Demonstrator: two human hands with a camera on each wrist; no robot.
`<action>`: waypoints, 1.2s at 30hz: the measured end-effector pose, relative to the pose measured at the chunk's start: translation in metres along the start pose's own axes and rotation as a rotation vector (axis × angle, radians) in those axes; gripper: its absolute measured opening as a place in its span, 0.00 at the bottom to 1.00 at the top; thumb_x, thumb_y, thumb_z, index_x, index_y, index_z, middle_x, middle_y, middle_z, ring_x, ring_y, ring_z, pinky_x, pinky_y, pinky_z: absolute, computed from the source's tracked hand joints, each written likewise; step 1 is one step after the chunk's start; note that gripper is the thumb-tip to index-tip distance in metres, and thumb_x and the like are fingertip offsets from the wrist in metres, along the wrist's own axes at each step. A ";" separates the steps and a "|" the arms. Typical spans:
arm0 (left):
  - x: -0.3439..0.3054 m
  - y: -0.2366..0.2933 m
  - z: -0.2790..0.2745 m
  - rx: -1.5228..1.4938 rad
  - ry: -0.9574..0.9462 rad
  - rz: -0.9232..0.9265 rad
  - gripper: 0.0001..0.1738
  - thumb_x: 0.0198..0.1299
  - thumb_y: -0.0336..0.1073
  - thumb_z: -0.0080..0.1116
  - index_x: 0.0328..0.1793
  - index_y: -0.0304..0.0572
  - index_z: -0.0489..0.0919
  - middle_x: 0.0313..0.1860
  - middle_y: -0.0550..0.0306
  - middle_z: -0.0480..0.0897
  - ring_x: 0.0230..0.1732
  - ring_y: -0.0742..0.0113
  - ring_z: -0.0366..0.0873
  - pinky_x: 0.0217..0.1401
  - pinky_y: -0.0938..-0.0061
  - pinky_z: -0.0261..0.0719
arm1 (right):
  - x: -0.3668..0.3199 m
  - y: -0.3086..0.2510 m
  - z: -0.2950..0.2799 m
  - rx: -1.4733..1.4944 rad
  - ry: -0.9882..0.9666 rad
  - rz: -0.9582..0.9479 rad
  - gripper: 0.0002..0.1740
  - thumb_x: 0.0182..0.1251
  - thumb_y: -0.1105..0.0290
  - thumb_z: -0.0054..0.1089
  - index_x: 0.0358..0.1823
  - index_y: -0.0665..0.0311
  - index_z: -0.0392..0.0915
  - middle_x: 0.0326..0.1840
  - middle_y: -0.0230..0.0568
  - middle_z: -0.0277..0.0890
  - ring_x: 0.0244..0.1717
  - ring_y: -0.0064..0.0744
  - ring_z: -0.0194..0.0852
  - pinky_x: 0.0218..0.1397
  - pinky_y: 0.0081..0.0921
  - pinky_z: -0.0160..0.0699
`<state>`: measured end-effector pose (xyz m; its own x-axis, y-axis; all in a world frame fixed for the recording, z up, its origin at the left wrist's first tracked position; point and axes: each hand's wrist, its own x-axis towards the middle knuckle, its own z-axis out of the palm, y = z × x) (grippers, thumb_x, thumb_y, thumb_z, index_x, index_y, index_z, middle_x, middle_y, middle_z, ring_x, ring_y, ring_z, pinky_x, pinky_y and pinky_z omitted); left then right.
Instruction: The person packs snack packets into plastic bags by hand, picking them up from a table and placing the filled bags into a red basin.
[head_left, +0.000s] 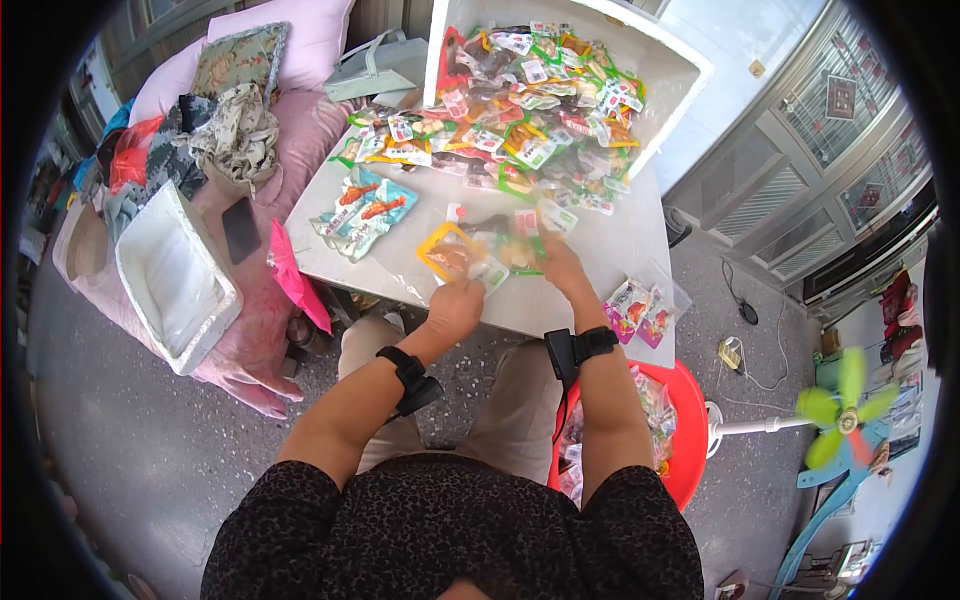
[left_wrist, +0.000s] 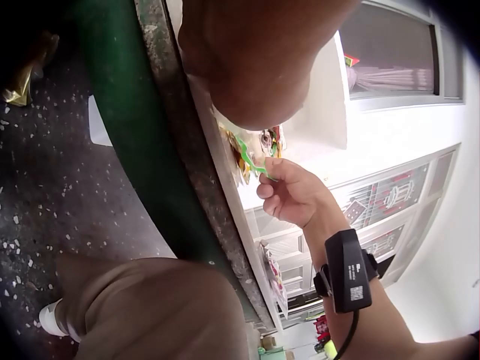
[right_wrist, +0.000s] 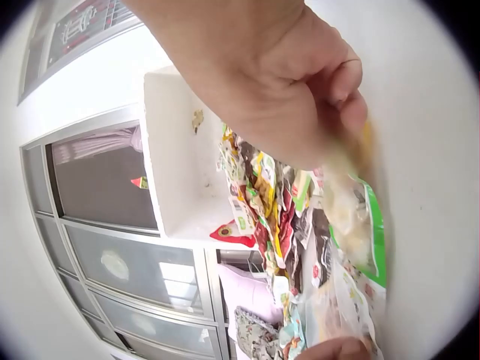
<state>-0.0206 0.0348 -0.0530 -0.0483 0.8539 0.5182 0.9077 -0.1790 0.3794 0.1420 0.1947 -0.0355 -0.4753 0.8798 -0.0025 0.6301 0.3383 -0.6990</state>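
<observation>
My left hand (head_left: 455,308) is at the table's near edge, fingers curled on a clear plastic bag (right_wrist: 337,304). A yellow-edged snack packet (head_left: 447,250) lies right at its fingertips. Just to the right, my right hand (head_left: 562,268) pinches a green-edged snack packet (right_wrist: 367,232) with pale contents, blurred in the head view. The left wrist view shows the right hand's thumb and fingers (left_wrist: 271,178) closed on that green edge. Only part of the left thumb (right_wrist: 341,349) enters the right wrist view at the bottom.
A white foam box (head_left: 665,100) lies tipped at the back, snack packets (head_left: 530,120) spilling onto the table (head_left: 330,215). Blue packets (head_left: 362,215) lie left, purple ones (head_left: 640,310) right. A red basin (head_left: 690,440) with packets stands below, near a fan (head_left: 848,420).
</observation>
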 end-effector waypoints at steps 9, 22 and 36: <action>-0.003 -0.001 -0.003 -0.058 -0.016 -0.102 0.04 0.45 0.31 0.48 0.25 0.41 0.67 0.22 0.49 0.71 0.24 0.51 0.71 0.26 0.60 0.70 | 0.031 0.015 -0.050 0.329 0.220 0.384 0.17 0.47 0.67 0.54 0.39 0.66 0.65 0.28 0.38 0.66 0.19 0.23 0.66 0.18 0.20 0.64; -0.003 -0.001 -0.005 -0.019 -0.055 -0.071 0.05 0.44 0.32 0.49 0.26 0.41 0.68 0.24 0.50 0.71 0.25 0.51 0.71 0.27 0.61 0.69 | 0.090 0.042 -0.018 0.474 0.012 0.228 0.11 0.40 0.76 0.53 0.29 0.69 0.70 0.24 0.41 0.71 0.25 0.32 0.71 0.24 0.25 0.69; 0.004 0.014 -0.005 -0.122 -0.098 -0.206 0.06 0.48 0.34 0.46 0.28 0.40 0.67 0.26 0.46 0.73 0.28 0.47 0.71 0.29 0.59 0.69 | -0.082 -0.016 -0.061 1.357 0.281 0.116 0.16 0.50 0.83 0.40 0.43 0.67 0.63 0.38 0.45 0.70 0.32 0.33 0.73 0.31 0.27 0.76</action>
<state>-0.0103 0.0336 -0.0417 -0.1810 0.9206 0.3459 0.8256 -0.0488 0.5621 0.2082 0.1373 0.0192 -0.2220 0.9719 -0.0788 -0.5021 -0.1832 -0.8452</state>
